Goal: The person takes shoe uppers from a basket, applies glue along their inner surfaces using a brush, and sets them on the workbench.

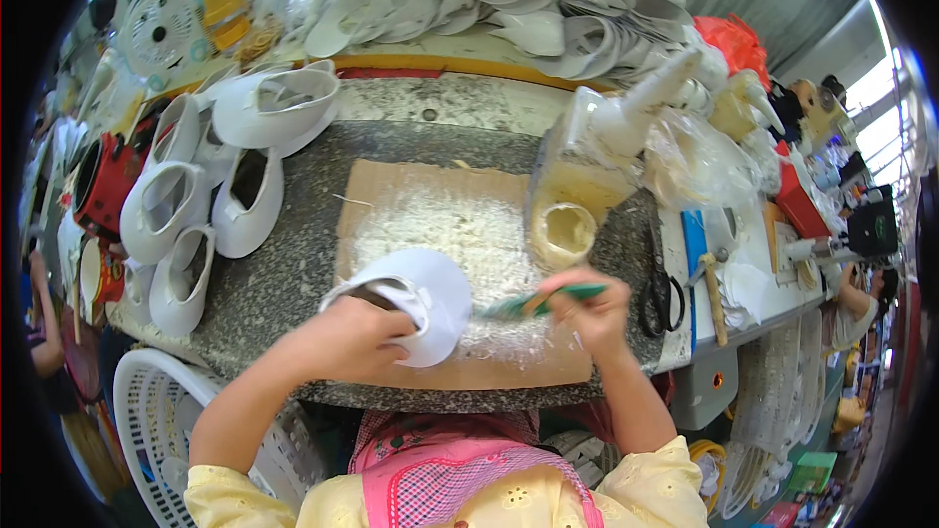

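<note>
1. The left hand point(357, 337) curls around the back of a white shoe upper point(419, 298), its fingers tucked into the opening, and holds the upper tilted above a sheet of brown cardboard point(391, 196).
2. The right hand point(587, 308) pinches a green-handled brush point(543, 301) between thumb and fingers; the brush lies almost level, and its tip meets the toe side of the upper.
3. The cardboard lies flat on a speckled grey stone worktop point(293, 274) and is crusted with whitish dried glue across its middle and its near edge.
4. A round open glue pot point(564, 233), smeared yellow-white, stands at the right edge of the cardboard, just beyond the right hand.
5. Behind the pot a glue-caked container point(626, 122) leans against a clutter of crumpled plastic.
6. To the left on the worktop, several finished white shoe uppers point(210, 205) stand in a loose cluster, well apart from the one in hand.
7. Black-handled scissors point(662, 298) lie at the right side of the worktop, near the right hand, and a wooden-handled hammer point(714, 288) lies just beside them.
8. A heap of white soles point(548, 0) fills the far side of the bench.
9. A white plastic basket point(161, 411) stands below the worktop by the person's left elbow.
</note>
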Tool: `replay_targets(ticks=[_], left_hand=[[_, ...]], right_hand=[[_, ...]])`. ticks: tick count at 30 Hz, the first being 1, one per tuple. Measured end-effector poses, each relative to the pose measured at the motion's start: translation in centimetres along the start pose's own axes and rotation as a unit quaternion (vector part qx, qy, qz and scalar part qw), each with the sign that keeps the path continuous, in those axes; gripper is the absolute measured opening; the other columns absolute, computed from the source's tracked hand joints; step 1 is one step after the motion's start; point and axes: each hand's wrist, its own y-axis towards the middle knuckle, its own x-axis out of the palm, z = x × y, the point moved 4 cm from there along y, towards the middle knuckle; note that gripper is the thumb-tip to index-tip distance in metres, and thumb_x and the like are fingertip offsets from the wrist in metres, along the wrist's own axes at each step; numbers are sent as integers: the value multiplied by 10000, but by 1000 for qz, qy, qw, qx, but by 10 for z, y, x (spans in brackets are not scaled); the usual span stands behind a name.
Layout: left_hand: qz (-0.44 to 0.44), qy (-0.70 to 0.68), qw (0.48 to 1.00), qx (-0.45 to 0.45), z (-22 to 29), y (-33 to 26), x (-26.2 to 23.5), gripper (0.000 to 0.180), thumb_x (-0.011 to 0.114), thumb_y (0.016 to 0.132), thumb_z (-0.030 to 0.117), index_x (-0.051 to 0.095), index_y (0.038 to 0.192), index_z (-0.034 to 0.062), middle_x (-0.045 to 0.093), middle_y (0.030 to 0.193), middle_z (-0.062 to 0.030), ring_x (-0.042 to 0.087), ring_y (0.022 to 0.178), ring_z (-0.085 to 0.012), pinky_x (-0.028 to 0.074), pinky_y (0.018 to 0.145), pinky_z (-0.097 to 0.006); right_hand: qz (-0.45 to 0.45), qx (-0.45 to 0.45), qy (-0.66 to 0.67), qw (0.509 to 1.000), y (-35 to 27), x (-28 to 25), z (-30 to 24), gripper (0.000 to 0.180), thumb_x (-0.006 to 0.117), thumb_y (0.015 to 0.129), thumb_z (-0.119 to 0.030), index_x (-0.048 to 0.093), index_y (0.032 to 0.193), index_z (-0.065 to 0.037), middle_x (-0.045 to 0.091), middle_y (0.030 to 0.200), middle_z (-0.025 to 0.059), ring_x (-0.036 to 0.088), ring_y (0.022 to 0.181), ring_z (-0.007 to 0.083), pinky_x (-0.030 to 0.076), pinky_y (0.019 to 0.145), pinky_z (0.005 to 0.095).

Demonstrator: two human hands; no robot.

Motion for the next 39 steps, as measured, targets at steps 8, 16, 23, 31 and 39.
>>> replay_targets(ticks=[8,16,23,31,39], left_hand=[[284,-161,918,-225,0,-2,-17,178,581,685,45,482,831,17,577,671,-128,568,598,-131,420,529,-248],[133,-492,826,-241,-11,24,29,549,583,746,185,326,1217,69,560,961,-114,533,831,-158,410,690,-259],[82,-608,772,-167,-2,22,26,897,88,637,753,67,1310,160,252,1287,-72,256,1154,-215,221,909,-386],[162,-683,696,-151,4,7,24,980,92,577,797,72,1307,143,281,1279,-106,304,1150,-236,214,951,-357],[192,-707,668,-130,5,1,19,980,77,586,795,60,1307,132,236,1297,-112,285,1163,-253,217,951,-364]], right_hand=[[116,-203,-246,941,25,-60,-26,125,573,683,38,583,797,-12,577,692,90,516,519,129,377,458,227],[295,-76,-130,944,-29,-125,-1,96,545,756,-63,571,828,-5,580,664,56,467,483,67,364,429,177],[154,-105,121,975,-9,-36,-5,141,570,744,-75,545,841,24,577,667,98,499,503,101,378,433,190],[100,-99,92,986,25,34,-25,109,527,757,6,566,859,1,570,717,56,503,573,93,415,512,200],[-88,-124,63,986,11,56,-26,146,529,712,62,576,828,-14,590,751,70,549,647,115,430,564,219]])
